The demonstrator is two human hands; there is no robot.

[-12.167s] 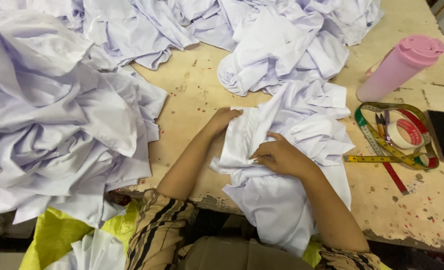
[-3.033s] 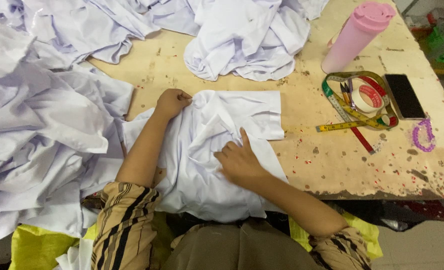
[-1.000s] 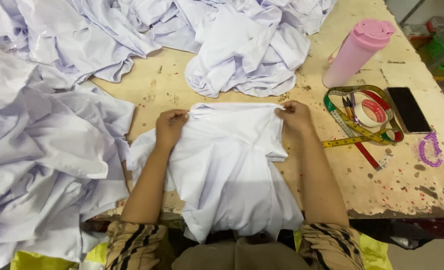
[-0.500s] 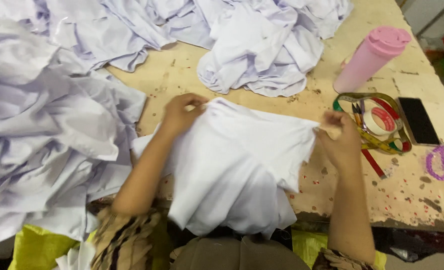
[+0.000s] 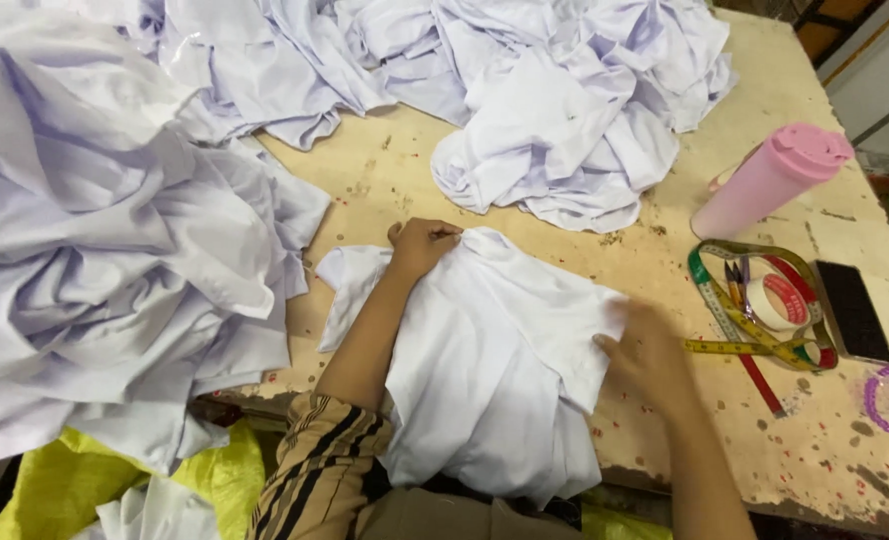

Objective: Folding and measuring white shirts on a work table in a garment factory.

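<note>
White shirt (image 5: 495, 370) spread flat at near edge of wooden table (image 5: 385, 190), hem hanging over the edge. Left hand (image 5: 423, 245) closed on its far corner, pinching the cloth; right hand (image 5: 650, 355), blurred, at the right edge, grip impossible to tell. Beyond, heaps of white garments (image 5: 575, 110). To the right, closed pink bottle (image 5: 770, 180), contents hidden, and measuring tape (image 5: 740, 345).

White shirt (image 5: 495, 370); pink bottle (image 5: 765, 185); brown-black striped sleeve (image 5: 320, 465); yellow-green tape measure (image 5: 755, 345); black phone (image 5: 853, 312).
</note>
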